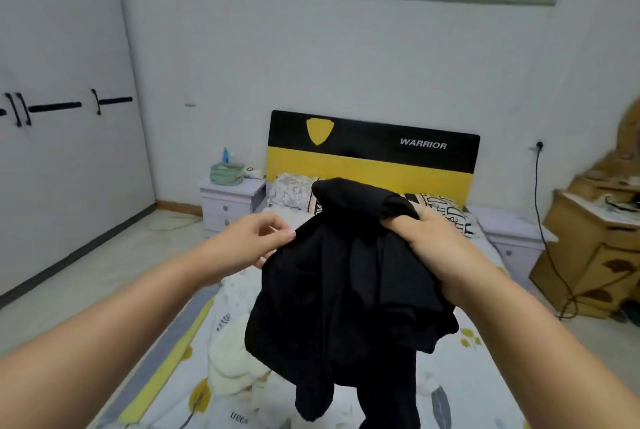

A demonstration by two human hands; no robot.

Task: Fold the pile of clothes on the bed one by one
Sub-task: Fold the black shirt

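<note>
Both forearms reach in from the bottom corners of the frame toward a black garment [346, 290] held up in the air at the centre. My right hand [429, 241] is closed tight on a bunched upper part, with a roll of cloth spilling over the top of the fist. My left hand [263, 238] pinches the garment's left edge between thumb and fingertips, a narrow grip. Most of the fabric hangs below and between the two hands, crumpled, its tails dangling over the bed [478, 376] in the lower centre. It looks like a shirt, though the folds are too dark to be sure.

Risk, as I judge it: the left pinch is slight, so a shake to open the cloth could pull the edge free and tangle it again. A cream garment [232, 359] lies on the bed at lower left, close under the hanging tails, which might snag it.
</note>
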